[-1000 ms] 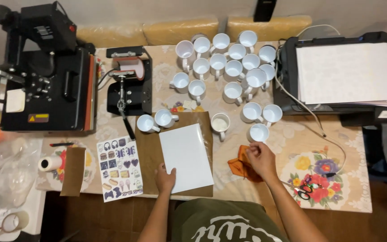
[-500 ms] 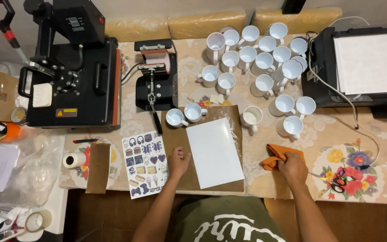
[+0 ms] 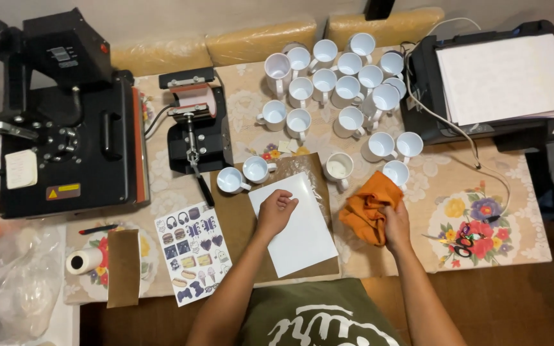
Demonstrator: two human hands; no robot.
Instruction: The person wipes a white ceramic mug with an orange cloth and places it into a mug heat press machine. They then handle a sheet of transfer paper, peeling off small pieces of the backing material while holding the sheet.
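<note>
Many white mugs (image 3: 328,83) stand empty at the far side of the bench (image 3: 520,211), between a small black mug press (image 3: 195,122) on the left and a printer (image 3: 488,83) on the right. Nearer, the left hand (image 3: 276,211) rests loosely curled on a white sheet (image 3: 296,234) over brown paper (image 3: 238,218), while the right hand (image 3: 395,221) grips an orange cloth (image 3: 368,206) beside it.

Table (image 3: 520,237), floral cloth: large heat press (image 3: 65,128) sitting at left edge; mug press (image 3: 193,122) beside it; white mugs (image 3: 335,83) clustering along far edge; printer (image 3: 495,83) occupying far right corner; sticker sheet (image 3: 193,250) lying at near edge.
</note>
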